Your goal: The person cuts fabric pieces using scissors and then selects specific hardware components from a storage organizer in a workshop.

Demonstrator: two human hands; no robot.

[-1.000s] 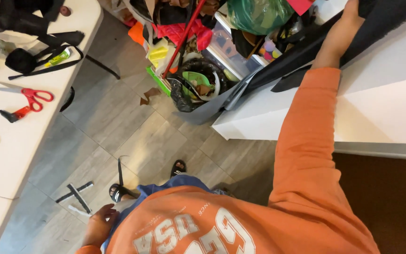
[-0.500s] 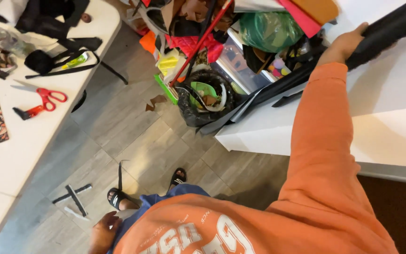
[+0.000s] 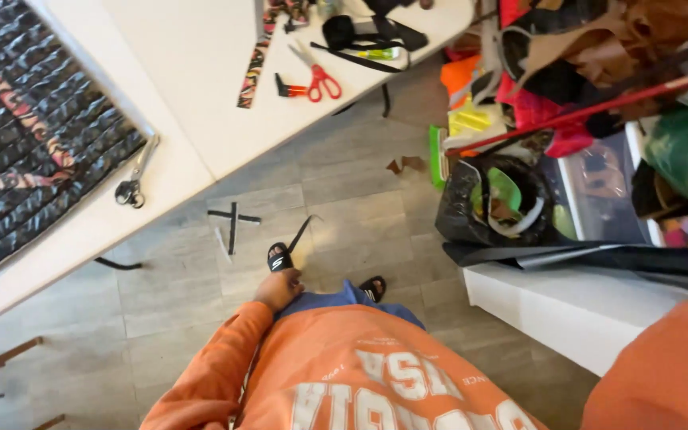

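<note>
Black sheet material (image 3: 599, 256) is lying along the white counter (image 3: 567, 310) at three o'clock, beneath the orange-sleeved right arm, whose fingers are staying out of view. Left hand (image 3: 278, 288) is hanging by the hip, fingers curling loosely, holding nothing, above the sandal (image 3: 280, 258).

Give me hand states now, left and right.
Left hand: hangs at the thigh, loosely curled, holding nothing visible.
Right hand: out of frame; only the orange sleeve shows.
</note>
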